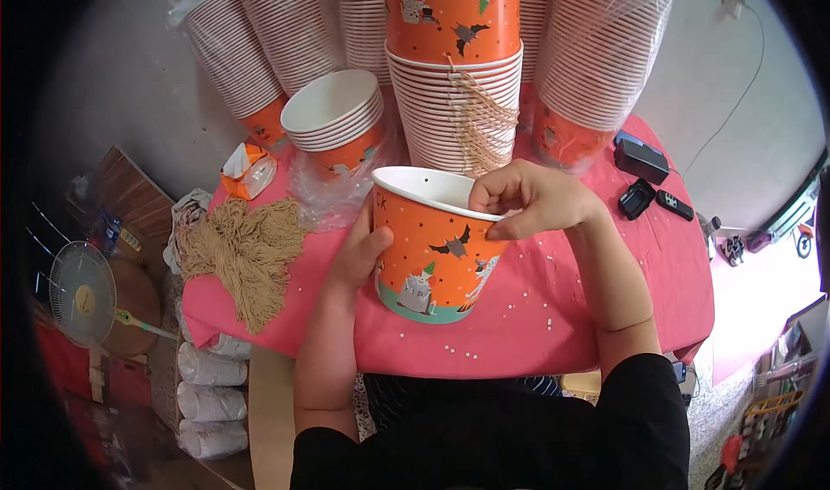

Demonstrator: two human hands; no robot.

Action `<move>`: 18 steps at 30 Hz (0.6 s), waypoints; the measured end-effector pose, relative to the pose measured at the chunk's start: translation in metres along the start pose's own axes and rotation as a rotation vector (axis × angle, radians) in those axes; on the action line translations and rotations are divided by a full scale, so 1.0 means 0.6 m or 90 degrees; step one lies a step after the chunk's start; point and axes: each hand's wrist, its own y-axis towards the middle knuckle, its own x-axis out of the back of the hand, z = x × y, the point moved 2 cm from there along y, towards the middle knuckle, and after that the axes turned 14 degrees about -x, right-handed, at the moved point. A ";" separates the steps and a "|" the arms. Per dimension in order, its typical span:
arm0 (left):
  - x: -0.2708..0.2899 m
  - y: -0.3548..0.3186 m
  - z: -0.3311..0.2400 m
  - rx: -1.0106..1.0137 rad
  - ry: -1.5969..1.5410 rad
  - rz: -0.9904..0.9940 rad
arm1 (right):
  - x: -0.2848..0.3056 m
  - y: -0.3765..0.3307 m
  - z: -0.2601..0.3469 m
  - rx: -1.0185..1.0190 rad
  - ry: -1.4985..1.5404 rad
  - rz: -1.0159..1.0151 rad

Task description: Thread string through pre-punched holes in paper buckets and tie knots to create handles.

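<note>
An orange paper bucket [432, 261] with bats, a tombstone and a green band at its base is tilted slightly in front of me. Its inside is white, and a small dark hole shows near the far rim. My left hand [359, 252] is wrapped round the bucket's left side. On the right, my right hand [527, 200] pinches the rim, thumb outside and curled fingers inside; whether a cord is between those fingers is hidden. Behind stands a tall stack of like buckets [424, 101], with thin tan cords [488, 127] hanging down its side.
A heap of tan cords [242, 252] lies left on the pink-covered table [519, 343]. Short bucket stack [333, 114] and wrapped stacks [596, 58] line the back. Small white dots [510, 307] are scattered near me. Black box [641, 160] and remote [674, 205] lie right; a fan [82, 295] stands left.
</note>
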 end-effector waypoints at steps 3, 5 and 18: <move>-0.002 -0.001 -0.001 0.013 -0.006 -0.013 | -0.006 0.003 -0.002 -0.020 0.019 0.020; -0.005 0.001 -0.003 0.008 -0.005 -0.015 | -0.007 0.004 -0.007 -0.024 0.015 0.012; -0.007 0.001 -0.009 -0.020 0.054 -0.041 | -0.014 0.006 -0.010 -0.011 -0.134 -0.025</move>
